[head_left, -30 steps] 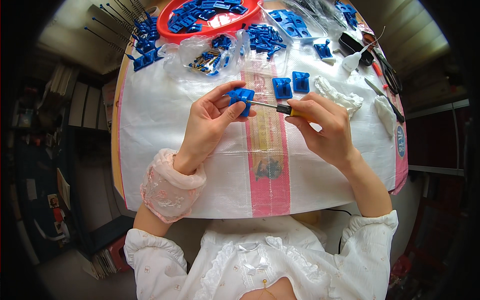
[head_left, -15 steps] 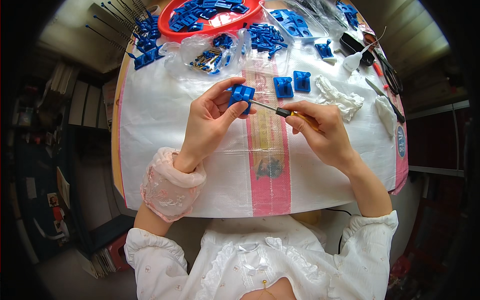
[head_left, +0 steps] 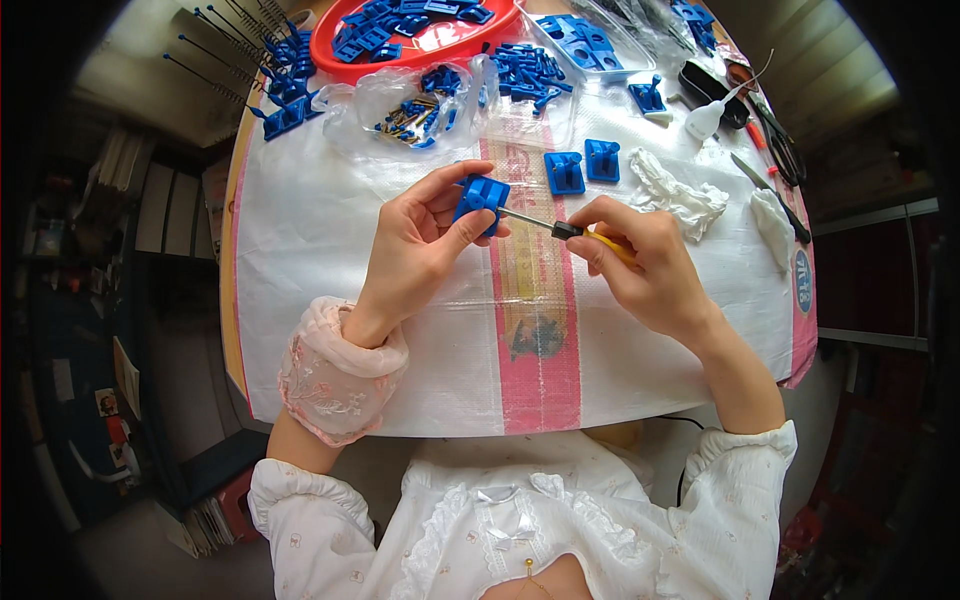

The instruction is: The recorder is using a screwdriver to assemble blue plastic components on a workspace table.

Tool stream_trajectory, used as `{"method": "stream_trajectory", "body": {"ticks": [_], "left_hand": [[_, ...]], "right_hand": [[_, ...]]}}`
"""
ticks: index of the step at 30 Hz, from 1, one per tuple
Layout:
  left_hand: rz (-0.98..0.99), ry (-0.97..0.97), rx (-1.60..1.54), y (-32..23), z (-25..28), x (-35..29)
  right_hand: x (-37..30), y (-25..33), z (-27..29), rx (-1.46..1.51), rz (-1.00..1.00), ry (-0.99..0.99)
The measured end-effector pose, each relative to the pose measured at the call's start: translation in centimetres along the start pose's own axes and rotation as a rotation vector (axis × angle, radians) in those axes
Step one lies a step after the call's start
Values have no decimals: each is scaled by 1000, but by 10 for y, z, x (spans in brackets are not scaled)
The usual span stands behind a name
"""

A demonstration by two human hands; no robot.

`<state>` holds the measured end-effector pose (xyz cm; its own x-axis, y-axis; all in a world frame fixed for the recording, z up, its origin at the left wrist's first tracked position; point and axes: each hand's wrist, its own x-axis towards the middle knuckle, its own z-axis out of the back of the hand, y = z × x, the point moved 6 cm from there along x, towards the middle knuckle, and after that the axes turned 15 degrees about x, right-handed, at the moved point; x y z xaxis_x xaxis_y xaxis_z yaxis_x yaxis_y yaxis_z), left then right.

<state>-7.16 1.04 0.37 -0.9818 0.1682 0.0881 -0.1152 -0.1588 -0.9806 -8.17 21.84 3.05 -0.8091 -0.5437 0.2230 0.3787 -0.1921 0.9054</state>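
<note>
A small blue plastic part (head_left: 481, 198) is held above the middle of the tabletop (head_left: 330, 250) by the left hand (head_left: 420, 245), its fingers (head_left: 463, 229) clamped on it. A screwdriver (head_left: 570, 232) with a yellow handle is gripped in the closed right hand (head_left: 645, 265), its metal tip set against the part. Two more blue parts (head_left: 583, 165) lie just beyond, beside crumpled white cloth (head_left: 680, 195). A red tray (head_left: 440, 40) of blue pieces sits at the far edge.
</note>
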Motion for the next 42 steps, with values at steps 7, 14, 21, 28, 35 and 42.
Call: {"method": "stream_trajectory", "body": {"ticks": [7, 14, 21, 28, 35, 42], "left_hand": [[-40, -8, 53, -2, -1, 0], [-36, -3, -3, -2, 0, 1], [49, -17, -20, 1, 2, 0], [-21, -17, 26, -2, -1, 1], [-60, -19, 45, -5, 0, 0], [-109, 6, 24, -10, -1, -2]], "right_hand": [[-6, -23, -8, 739, -641, 192], [0, -10, -8, 251, -216, 7], [-2, 8, -2, -70, 96, -122], [-3, 1, 2, 7, 20, -131], [-3, -25, -6, 690, -600, 71], [-9, -35, -16, 1228, -745, 277]]}}
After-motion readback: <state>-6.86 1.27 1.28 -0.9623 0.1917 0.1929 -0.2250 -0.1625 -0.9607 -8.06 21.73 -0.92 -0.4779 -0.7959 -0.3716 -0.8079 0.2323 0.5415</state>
